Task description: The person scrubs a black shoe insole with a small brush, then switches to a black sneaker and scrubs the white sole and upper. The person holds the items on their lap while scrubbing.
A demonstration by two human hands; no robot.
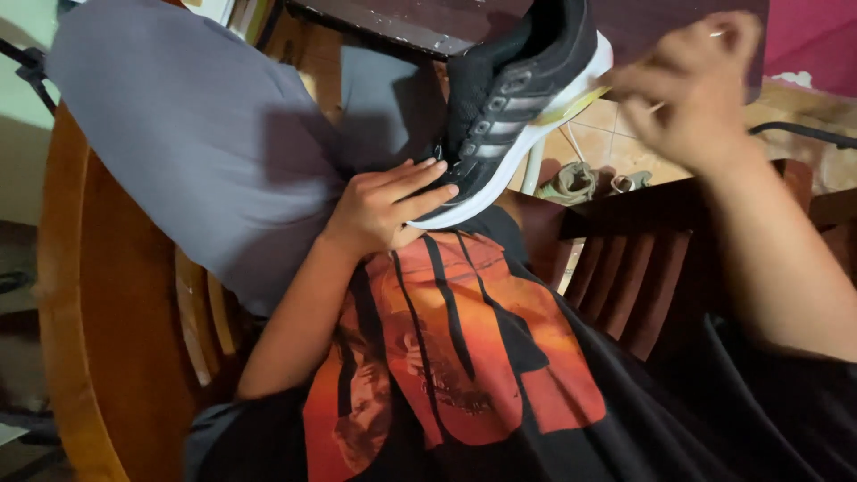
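A black sneaker [518, 98] with grey side stripes and a white sole rests on my lap, toe pointing up and away. My left hand [386, 207] grips its heel end, fingers laid over the laces. My right hand [692, 85] is raised beside the toe, blurred, fingers pinched on a thin pale thread or needle that I cannot make out clearly. A yellowish strip shows along the sole's edge near the toe.
I sit in a wooden chair [80, 295], with grey trousers [196, 152] and a black shirt with an orange print. A dark table edge [393, 27] lies ahead. A second wooden chair [625, 268] stands at right. Tiled floor holds a small olive object [571, 183].
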